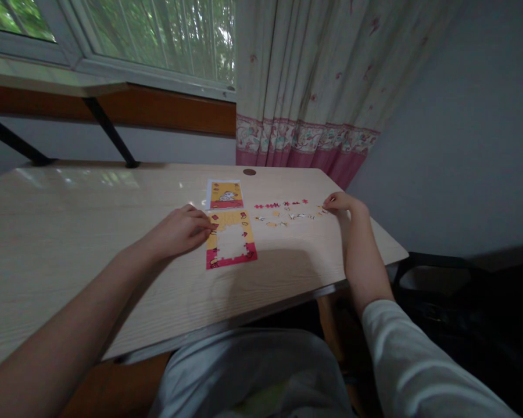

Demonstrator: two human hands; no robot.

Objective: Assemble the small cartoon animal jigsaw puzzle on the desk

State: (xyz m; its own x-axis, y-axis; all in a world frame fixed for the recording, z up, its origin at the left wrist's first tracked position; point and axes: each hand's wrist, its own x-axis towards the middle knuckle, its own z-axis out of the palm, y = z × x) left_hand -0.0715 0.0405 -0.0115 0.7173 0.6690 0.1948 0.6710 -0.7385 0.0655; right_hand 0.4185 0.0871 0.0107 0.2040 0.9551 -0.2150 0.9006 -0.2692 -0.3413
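Observation:
A partly assembled jigsaw puzzle (229, 218) lies on the table, its yellow and pink-red border joined around a pale open middle. My left hand (183, 232) is at the puzzle's left edge, fingers drawn together and fingertips pressed on the border. Just above the puzzle is a printed picture (225, 197) of a white cartoon animal on yellow and red. To the right, several red puzzle pieces (275, 204) form a row, with white and yellow pieces (293, 216) spread below them. My right hand (340, 202) pinches at the far right end of these pieces; its fingertips mostly hide the piece there.
The pale wooden table (91, 232) reaches to a window and a floral curtain (305, 87). Black shelf legs (111, 132) stand at its back left. A round brown disc (249, 172) is near the back edge. A dark chair (436, 290) is at the right.

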